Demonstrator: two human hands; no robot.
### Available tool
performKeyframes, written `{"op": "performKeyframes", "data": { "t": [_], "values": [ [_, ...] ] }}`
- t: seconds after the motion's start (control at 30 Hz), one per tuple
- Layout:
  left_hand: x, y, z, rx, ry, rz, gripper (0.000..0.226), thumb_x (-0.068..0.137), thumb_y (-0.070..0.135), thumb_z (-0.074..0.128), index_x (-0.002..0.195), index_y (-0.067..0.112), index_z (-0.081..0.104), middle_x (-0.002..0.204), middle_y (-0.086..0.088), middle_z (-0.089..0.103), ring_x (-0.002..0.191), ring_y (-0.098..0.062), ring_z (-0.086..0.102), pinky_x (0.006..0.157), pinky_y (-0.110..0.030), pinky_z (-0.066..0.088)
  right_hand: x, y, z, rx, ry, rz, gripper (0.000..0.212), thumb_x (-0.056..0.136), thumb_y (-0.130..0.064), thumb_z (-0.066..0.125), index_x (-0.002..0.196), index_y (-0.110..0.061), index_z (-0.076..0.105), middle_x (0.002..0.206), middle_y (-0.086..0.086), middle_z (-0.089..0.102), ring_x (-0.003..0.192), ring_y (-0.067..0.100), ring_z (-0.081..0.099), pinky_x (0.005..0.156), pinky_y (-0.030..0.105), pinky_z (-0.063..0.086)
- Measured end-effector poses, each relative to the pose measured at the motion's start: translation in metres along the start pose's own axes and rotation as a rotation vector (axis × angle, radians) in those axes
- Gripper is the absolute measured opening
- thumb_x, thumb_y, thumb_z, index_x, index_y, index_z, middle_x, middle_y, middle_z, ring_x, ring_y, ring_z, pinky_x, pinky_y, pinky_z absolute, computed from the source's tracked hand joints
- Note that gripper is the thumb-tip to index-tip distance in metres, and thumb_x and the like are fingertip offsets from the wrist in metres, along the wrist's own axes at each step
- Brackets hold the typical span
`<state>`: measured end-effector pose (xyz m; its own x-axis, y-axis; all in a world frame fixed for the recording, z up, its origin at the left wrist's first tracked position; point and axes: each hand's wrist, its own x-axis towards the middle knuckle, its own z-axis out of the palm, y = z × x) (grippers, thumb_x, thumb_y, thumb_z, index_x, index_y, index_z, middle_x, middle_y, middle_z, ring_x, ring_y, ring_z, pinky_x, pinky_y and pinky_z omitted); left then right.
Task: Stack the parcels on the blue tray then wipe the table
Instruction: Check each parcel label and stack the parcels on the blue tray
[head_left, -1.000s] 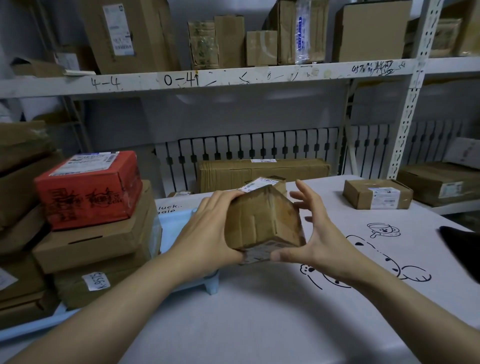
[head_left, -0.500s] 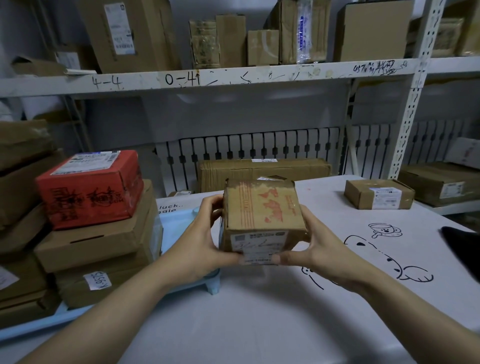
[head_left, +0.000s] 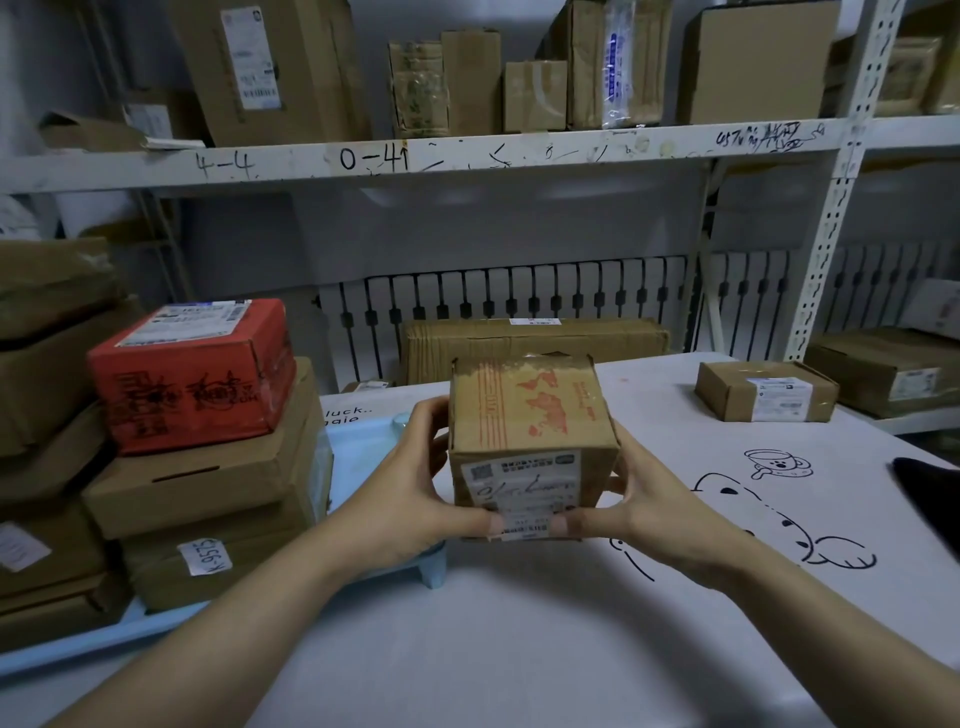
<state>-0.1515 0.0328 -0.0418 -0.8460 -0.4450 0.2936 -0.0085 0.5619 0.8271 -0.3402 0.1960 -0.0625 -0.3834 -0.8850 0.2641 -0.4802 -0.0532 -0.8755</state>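
The stacking step is under way: the left hand (head_left: 415, 488) and right hand (head_left: 644, 499) clasp the small parcel (head_left: 530, 441) above the table (head_left: 519, 649), needing a carry toward ten o'clock onto the blue tray (head_left: 363, 447)

White-covered table (head_left: 519, 649), black cartoon line drawings (head_left: 769, 514) printed toward right side. Resting directly on it: pale blue tray (head_left: 363, 447) at left, one short foot visible at near corner; small brown box (head_left: 763, 391) with white label at far right; long flat carton (head_left: 535, 348) along far edge; dark object (head_left: 930, 499) at right edge (cut off, cannot be identified). Loaded on tray: brown cartons (head_left: 208, 493) stacked, red box (head_left: 192, 374) on top. Above, white metal shelf (head_left: 415, 156) with handwritten marks "4-4" and "0-41" on front edge, carrying a row of upright cardboard boxes (head_left: 519, 78).
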Motion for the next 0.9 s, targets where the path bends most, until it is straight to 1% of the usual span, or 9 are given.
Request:
{"op": "performKeyframes", "data": {
  "t": [0.13, 0.2, 0.27, 0.37, 0.47, 0.53, 0.6, 0.73, 0.9],
  "values": [
    [-0.001, -0.002, 0.002, -0.041, -0.008, -0.031, 0.099, 0.062, 0.006, 0.091, 0.139, 0.034, 0.035, 0.131, 0.01, 0.06, 0.124, -0.006, 0.056, 0.097, -0.024, 0.052, 0.0, 0.003, 0.001, 0.013, 0.006, -0.006, 0.092, 0.06, -0.03, 0.089, 0.139, -0.042, 0.044, 0.131, -0.014, 0.061, 0.122, 0.009, 0.057, 0.106, 0.047, 0.044],
    [-0.001, -0.002, 0.003, -0.043, 0.006, -0.04, 0.102, 0.061, 0.008, 0.092, 0.141, 0.032, 0.034, 0.129, 0.01, 0.061, 0.121, -0.005, 0.058, 0.093, -0.021, 0.052, 0.0, 0.005, 0.001, 0.03, 0.024, -0.007, 0.09, 0.058, -0.029, 0.089, 0.136, -0.041, 0.045, 0.131, -0.014, 0.061, 0.122, 0.009, 0.057, 0.104, 0.047, 0.047],
    [-0.001, -0.001, 0.003, -0.069, 0.039, -0.049, 0.113, 0.059, 0.014, 0.094, 0.147, 0.034, 0.026, 0.133, 0.012, 0.058, 0.122, -0.004, 0.057, 0.092, -0.018, 0.051, 0.001, 0.006, 0.002, 0.05, 0.054, -0.005, 0.094, 0.057, -0.028, 0.09, 0.138, -0.037, 0.044, 0.134, -0.011, 0.056, 0.124, 0.01, 0.054, 0.098, 0.039, 0.053],
    [-0.001, 0.007, 0.001, 0.035, 0.108, -0.04, 0.129, 0.054, 0.036, 0.092, 0.149, 0.049, 0.006, 0.154, 0.019, 0.025, 0.139, 0.0, 0.03, 0.103, -0.015, 0.033, 0.0, 0.008, 0.0, 0.075, 0.106, -0.005, 0.097, 0.055, -0.026, 0.088, 0.141, -0.032, 0.043, 0.137, -0.004, 0.046, 0.127, 0.013, 0.047, 0.085, 0.025, 0.056],
    [0.0, 0.011, 0.0, 0.163, 0.144, 0.01, 0.127, 0.059, 0.035, 0.092, 0.147, 0.054, 0.003, 0.153, 0.024, 0.012, 0.138, 0.005, 0.015, 0.106, -0.016, 0.023, 0.0, 0.009, -0.002, -0.042, 0.167, -0.027, 0.099, 0.05, -0.035, 0.085, 0.14, -0.035, 0.043, 0.132, -0.01, 0.042, 0.127, 0.009, 0.041, 0.099, 0.027, 0.047],
    [0.002, 0.011, 0.0, 0.231, 0.107, 0.038, 0.123, 0.061, 0.038, 0.091, 0.147, 0.055, 0.006, 0.146, 0.031, 0.013, 0.139, 0.004, 0.016, 0.113, -0.022, 0.026, 0.001, 0.006, 0.0, -0.14, 0.188, -0.063, 0.097, 0.05, -0.035, 0.083, 0.138, -0.037, 0.043, 0.127, -0.013, 0.04, 0.125, 0.008, 0.037, 0.101, 0.016, 0.037],
    [0.005, 0.009, 0.001, 0.281, 0.067, 0.071, 0.12, 0.06, 0.042, 0.09, 0.147, 0.055, 0.009, 0.143, 0.034, 0.019, 0.141, 0.0, 0.02, 0.118, -0.034, 0.029, 0.002, 0.002, 0.003, -0.224, 0.19, -0.119, 0.091, 0.05, -0.033, 0.081, 0.131, -0.047, 0.041, 0.124, -0.014, 0.039, 0.121, 0.007, 0.034, 0.093, 0.003, 0.03],
    [0.007, 0.007, 0.002, 0.254, 0.038, 0.084, 0.115, 0.055, 0.04, 0.087, 0.146, 0.054, 0.017, 0.146, 0.025, 0.03, 0.138, 0.003, 0.028, 0.115, -0.025, 0.029, 0.0, 0.0, 0.004, -0.352, 0.188, -0.2, 0.095, 0.051, -0.038, 0.079, 0.138, -0.045, 0.039, 0.123, -0.012, 0.038, 0.119, 0.011, 0.033, 0.093, 0.007, 0.031],
    [0.007, -0.004, -0.003, 0.06, 0.076, 0.027, 0.104, 0.049, 0.028, 0.092, 0.136, 0.041, 0.037, 0.129, 0.026, 0.051, 0.127, -0.001, 0.047, 0.11, -0.036, 0.043, 0.0, -0.001, 0.002, -0.26, 0.23, -0.24, 0.103, 0.058, -0.03, 0.081, 0.144, -0.045, 0.027, 0.137, -0.012, 0.035, 0.131, 0.004, 0.03, 0.104, 0.004, 0.024]
  ]
}}
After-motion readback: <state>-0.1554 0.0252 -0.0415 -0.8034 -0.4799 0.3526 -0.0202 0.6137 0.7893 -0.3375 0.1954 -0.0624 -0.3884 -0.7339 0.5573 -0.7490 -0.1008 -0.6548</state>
